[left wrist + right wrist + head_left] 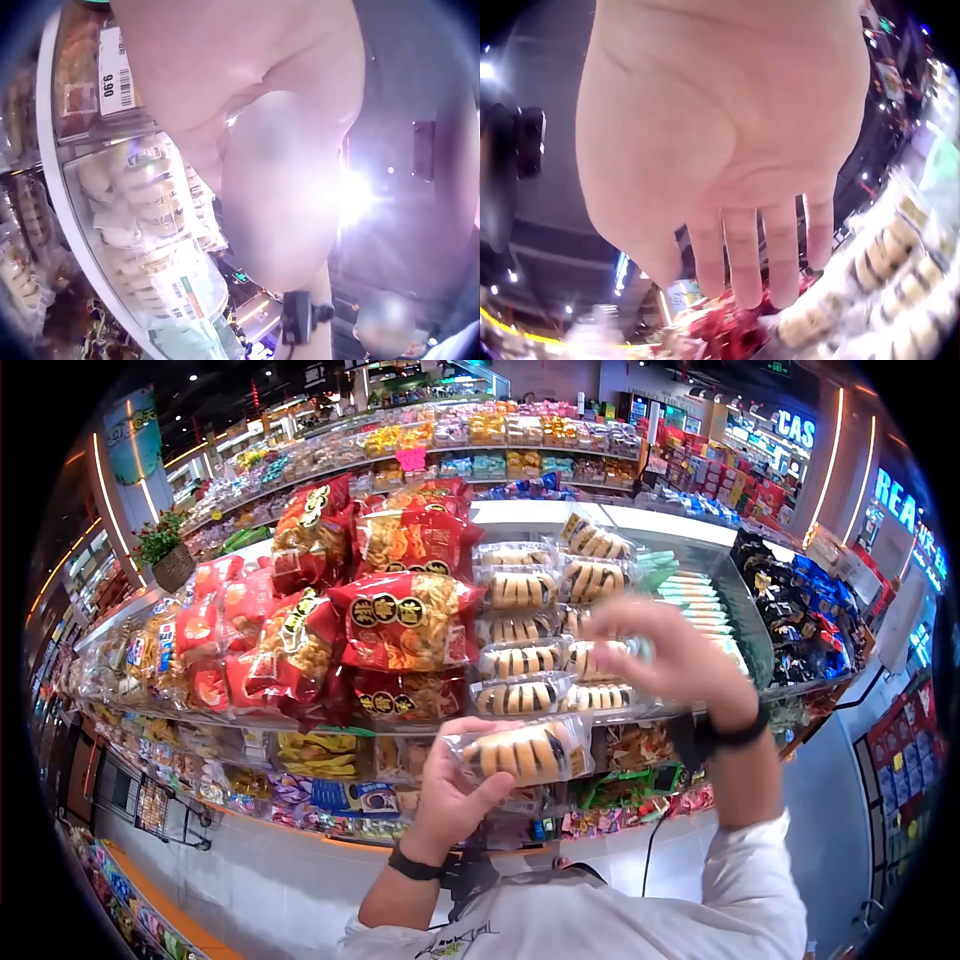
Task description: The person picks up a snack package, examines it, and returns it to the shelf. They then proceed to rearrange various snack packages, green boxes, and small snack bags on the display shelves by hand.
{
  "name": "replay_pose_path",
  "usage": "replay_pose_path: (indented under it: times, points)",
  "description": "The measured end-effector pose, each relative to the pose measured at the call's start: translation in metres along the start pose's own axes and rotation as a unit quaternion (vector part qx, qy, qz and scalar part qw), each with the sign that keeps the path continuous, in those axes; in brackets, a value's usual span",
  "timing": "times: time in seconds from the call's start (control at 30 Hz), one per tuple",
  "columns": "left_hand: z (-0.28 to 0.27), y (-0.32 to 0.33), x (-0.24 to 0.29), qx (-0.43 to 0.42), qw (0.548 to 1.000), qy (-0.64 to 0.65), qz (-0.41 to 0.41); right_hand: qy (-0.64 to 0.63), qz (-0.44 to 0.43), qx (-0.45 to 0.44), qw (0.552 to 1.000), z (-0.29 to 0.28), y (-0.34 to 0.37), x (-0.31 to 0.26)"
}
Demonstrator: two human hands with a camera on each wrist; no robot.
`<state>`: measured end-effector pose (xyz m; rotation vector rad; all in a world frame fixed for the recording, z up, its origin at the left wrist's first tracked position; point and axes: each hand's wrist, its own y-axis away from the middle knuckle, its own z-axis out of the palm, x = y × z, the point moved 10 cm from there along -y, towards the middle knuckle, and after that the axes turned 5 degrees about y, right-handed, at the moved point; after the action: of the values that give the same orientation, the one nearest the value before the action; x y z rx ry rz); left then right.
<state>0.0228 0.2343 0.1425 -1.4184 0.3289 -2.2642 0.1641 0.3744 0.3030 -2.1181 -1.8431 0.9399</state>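
Note:
In the head view the left hand [455, 795] grips a clear pack of striped rolls [520, 752] in front of the display's front edge, thumb across its near side. The right hand [665, 655], blurred, hangs above the rows of similar packs [520, 660] with nothing in it. The right wrist view shows that hand's palm [727, 142] with its fingers extended and slightly apart, striped packs [900, 300] beyond it. In the left wrist view the left hand [247, 67] fills the upper middle; the pack it grips cannot be made out there.
Red snack bags [410, 620] are stacked left of the roll packs. Pale green packs [700, 610] and dark and blue packets [800, 620] lie to the right. A lower shelf of goods [320, 755] runs below the front edge. A shopping cart [155, 805] stands at the lower left.

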Motion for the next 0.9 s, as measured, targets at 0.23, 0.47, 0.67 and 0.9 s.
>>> replay_pose_path:
  times: [0.23, 0.47, 0.67, 0.9]
  points:
    - [0.042, -0.008, 0.006, -0.006, 0.996, -0.013, 0.093, 0.258, 0.06, -0.14, 0.954, -0.003, -0.144, 0.111]
    - [0.068, -0.014, 0.0, 0.021, 0.993, -0.056, 0.103, 0.268, 0.084, -0.283, 0.917, 0.027, -0.163, 0.125]
    - [0.076, -0.041, 0.021, 0.066, 0.964, -0.195, 0.167, 0.286, -0.047, -0.244, 0.925, 0.039, -0.175, 0.127]
    - [0.084, -0.129, 0.113, 0.082, 0.896, -0.425, 0.103, 0.128, -0.019, -0.159, 0.979, 0.011, -0.201, 0.16]
